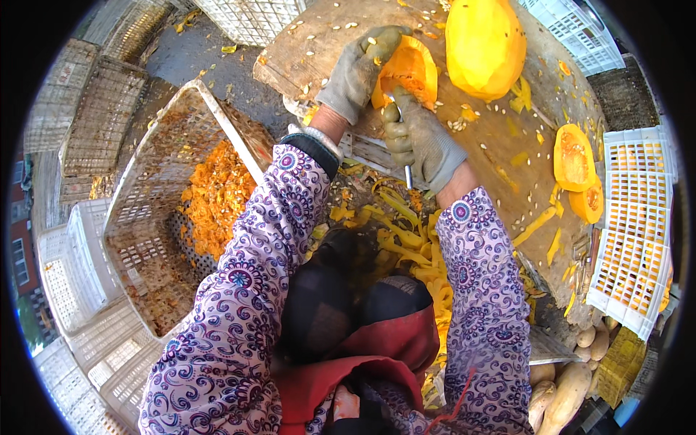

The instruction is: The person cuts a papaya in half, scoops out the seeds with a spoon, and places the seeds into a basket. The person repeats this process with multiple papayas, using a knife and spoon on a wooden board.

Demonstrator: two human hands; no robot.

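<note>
At your far left, weathered pale plastic lattice crates (101,109) stand stacked. Nearer to you, a large, dirty white plastic basket (148,196) sits tilted just left of your left sleeve, with wet, stringy orange pulp (217,196) and pale seeds in it.

Your left hand (359,72), in a grey, stained work glove, is at the far side of the scene, left of centre. Its fingers are curled over the left edge of a hollowed orange pumpkin piece (423,61), pinching its wall; the piece is held over the near edge of a broad, worn wooden tabletop (304,61), its cavity facing you.

Just right of it, your right hand (424,141), gloved likewise, is wrapped in a fist around a slim, silvery metal tool (409,176). The tool's far end is at the piece's cavity; whether it touches the flesh you cannot tell. Below, between your sleeves, lie long yellow peel strips (402,235).

Farther right, a big, peeled yellow pumpkin (486,47) rests on the wood among scattered seeds. Near the right edge lie two cut orange-yellow pumpkin pieces (574,156), touching. Beyond them stands a clean white plastic lattice crate (632,225), with long tan squashes (569,395) nearer you.
</note>
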